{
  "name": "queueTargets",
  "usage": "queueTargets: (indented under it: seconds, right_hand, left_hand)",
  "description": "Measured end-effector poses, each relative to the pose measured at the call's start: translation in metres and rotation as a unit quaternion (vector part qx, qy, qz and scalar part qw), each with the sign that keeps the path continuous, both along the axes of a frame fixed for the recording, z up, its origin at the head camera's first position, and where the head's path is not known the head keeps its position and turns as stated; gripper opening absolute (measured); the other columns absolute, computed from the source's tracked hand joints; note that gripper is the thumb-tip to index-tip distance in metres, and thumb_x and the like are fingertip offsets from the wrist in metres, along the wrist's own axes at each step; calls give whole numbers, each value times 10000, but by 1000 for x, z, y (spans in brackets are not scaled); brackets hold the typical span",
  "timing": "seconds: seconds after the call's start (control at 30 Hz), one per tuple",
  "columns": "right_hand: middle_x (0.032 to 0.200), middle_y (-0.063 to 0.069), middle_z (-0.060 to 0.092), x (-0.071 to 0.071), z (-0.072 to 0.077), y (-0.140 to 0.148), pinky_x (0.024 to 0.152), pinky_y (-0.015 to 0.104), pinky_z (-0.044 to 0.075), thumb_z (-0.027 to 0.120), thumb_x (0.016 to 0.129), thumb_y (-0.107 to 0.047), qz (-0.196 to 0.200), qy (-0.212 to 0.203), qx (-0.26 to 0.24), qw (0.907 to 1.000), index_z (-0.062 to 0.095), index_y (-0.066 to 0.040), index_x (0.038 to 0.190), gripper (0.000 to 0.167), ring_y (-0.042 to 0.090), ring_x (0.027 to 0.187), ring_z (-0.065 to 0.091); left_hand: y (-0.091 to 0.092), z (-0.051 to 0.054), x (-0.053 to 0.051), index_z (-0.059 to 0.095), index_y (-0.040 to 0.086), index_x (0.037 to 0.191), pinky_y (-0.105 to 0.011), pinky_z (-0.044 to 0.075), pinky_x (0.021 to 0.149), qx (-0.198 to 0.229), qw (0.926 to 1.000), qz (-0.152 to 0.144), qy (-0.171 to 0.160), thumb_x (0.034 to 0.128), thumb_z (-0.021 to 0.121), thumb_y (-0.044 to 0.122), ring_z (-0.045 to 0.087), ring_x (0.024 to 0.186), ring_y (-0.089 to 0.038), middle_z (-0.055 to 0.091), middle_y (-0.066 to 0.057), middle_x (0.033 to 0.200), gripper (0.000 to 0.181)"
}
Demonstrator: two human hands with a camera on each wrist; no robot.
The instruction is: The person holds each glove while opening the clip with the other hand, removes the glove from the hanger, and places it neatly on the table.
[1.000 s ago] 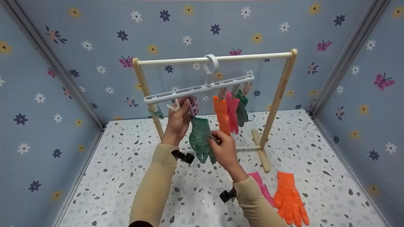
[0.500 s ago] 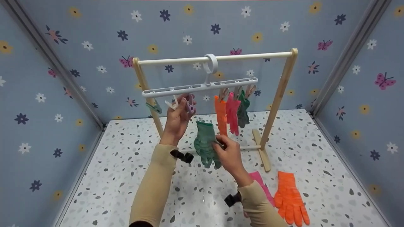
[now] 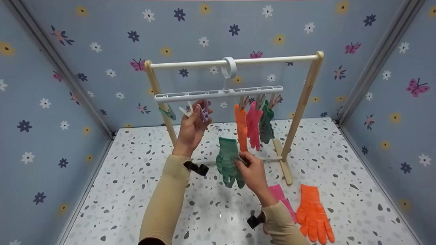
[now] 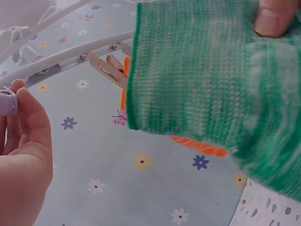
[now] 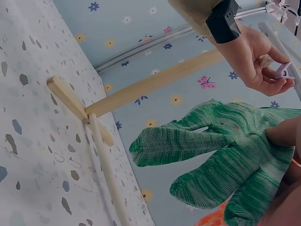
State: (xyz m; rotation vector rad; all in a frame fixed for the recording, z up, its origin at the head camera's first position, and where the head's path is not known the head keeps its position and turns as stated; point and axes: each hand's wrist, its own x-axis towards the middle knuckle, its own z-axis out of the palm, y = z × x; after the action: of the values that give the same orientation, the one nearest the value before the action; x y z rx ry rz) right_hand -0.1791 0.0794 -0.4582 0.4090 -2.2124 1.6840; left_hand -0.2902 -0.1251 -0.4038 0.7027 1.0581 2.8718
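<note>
My left hand [image 3: 192, 131] pinches a purple clothespin [image 3: 203, 112] under the left half of the white clip hanger [image 3: 190, 97]. Beside it hang a white clothespin [image 3: 186, 110] and, farther left, a green clothespin [image 3: 167, 111]. Lower and to the right, my right hand [image 3: 252, 172] holds a green knit glove [image 3: 229, 158] by its side, cuff up and fingers down. In the left wrist view the glove's cuff [image 4: 188, 70] stands apart from the purple clothespin [image 4: 7, 102]. On the hanger's right half, clothespins hold an orange glove [image 3: 241, 127], a pink glove [image 3: 253, 126] and a darker green glove [image 3: 266, 126].
The hanger's ring hooks over the rail [image 3: 272, 60] of a wooden rack [image 3: 303, 105]. An orange glove [image 3: 314, 212] lies on the speckled floor [image 3: 115, 194] at right, next to a pink glove [image 3: 280, 194] partly hidden by my right arm. Flowered walls [image 3: 102, 81] stand around.
The green glove in my right hand has moved down and right, away from the purple clothespin. The hanger, tilted low on its left before, now hangs nearly level. My left hand keeps its pinch.
</note>
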Motion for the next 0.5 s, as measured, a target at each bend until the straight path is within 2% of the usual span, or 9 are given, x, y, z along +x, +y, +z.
queueTargets:
  seconds: [0.2, 0.33, 0.5]
  right_hand:
    - [930, 149, 701, 4, -9, 6, 706, 273, 521, 648, 916, 58, 36, -214, -86, 9997, 708, 55, 1013, 114, 206, 766, 599]
    - [956, 145, 708, 7, -21, 12, 743, 295, 537, 647, 916, 57, -29, -383, -95, 9992, 713, 51, 1030, 132, 212, 798, 618]
    - [961, 112, 711, -1, -54, 20, 725, 285, 530, 672, 909, 40, -89, -612, -122, 9980, 725, 10, 1035, 140, 211, 816, 627]
  left_hand:
    - [-1, -3, 1, 674, 67, 1222, -304, 522, 803, 22, 10000, -93, -18, 955, 676, 294, 623, 1008, -208, 620, -121, 1177, 350]
    - [-3, -3, 2, 674, 73, 1222, -308, 513, 818, -36, 9999, -120, -59, 948, 690, 300, 616, 1010, -210, 612, -121, 1174, 356]
    - [-5, -3, 2, 672, 83, 1225, -317, 498, 831, -166, 9998, -107, -58, 952, 687, 311, 610, 1009, -211, 607, -116, 1177, 356]
